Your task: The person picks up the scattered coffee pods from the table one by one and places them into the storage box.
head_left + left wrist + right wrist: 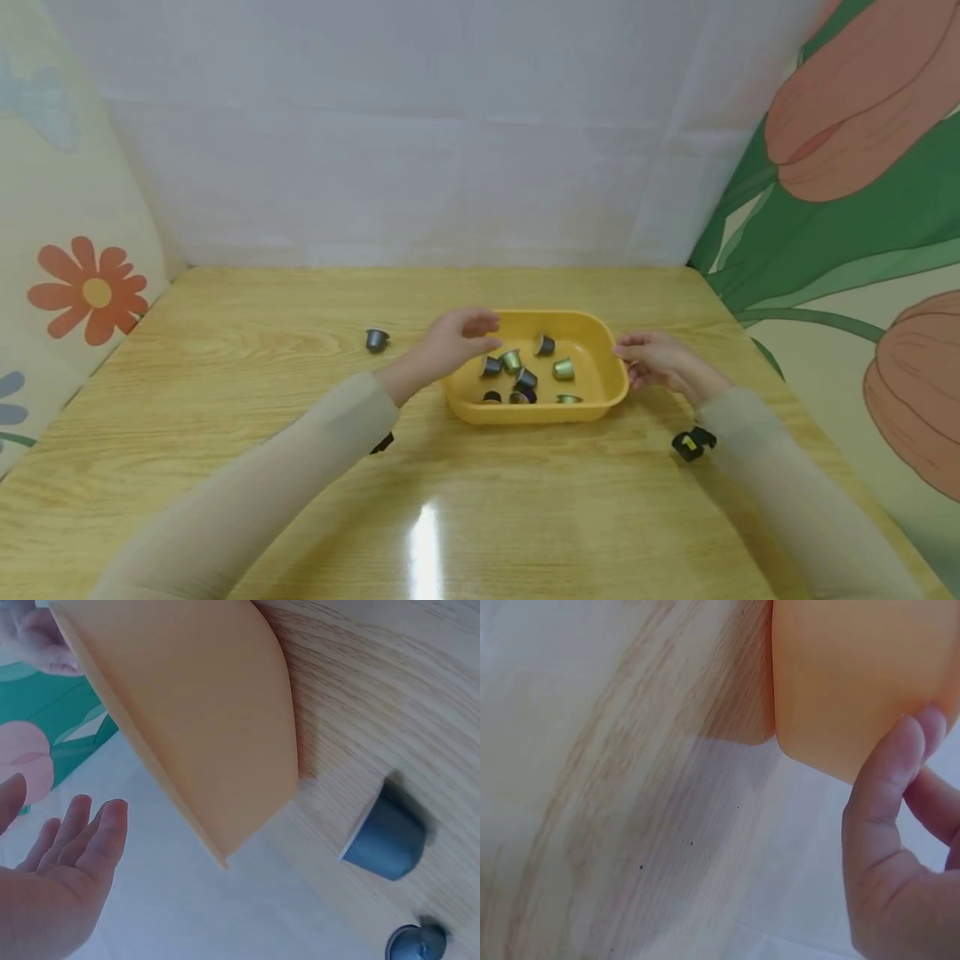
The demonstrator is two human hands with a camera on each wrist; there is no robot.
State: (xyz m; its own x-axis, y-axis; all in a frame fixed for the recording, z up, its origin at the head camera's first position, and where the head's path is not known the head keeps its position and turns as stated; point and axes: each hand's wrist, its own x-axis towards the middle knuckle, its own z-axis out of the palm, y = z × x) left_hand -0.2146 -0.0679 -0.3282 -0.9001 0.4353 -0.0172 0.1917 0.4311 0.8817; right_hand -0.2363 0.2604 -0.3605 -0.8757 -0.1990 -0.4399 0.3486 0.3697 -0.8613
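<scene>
A yellow plastic tub (540, 412) on the wooden table holds several coffee capsules, some dark, some green (563, 369). My left hand (457, 342) hovers at the tub's left end with fingers spread and nothing between them. The left wrist view shows that hand (67, 885) apart from the tub wall (187, 697). At the opposite end, my right hand (660, 362) pinches the tub's rim. In the right wrist view, its fingertips (907, 739) press the outer wall. A dark capsule (377, 340) lies on the table left of the tub.
Two dark capsules, one near (386, 836) and one farther off (416, 943), lie on the table in the left wrist view. A white cloth (450, 167) hangs behind the table. Flower-printed panels (825, 250) flank it. A black device (693, 443) sits by the right wrist.
</scene>
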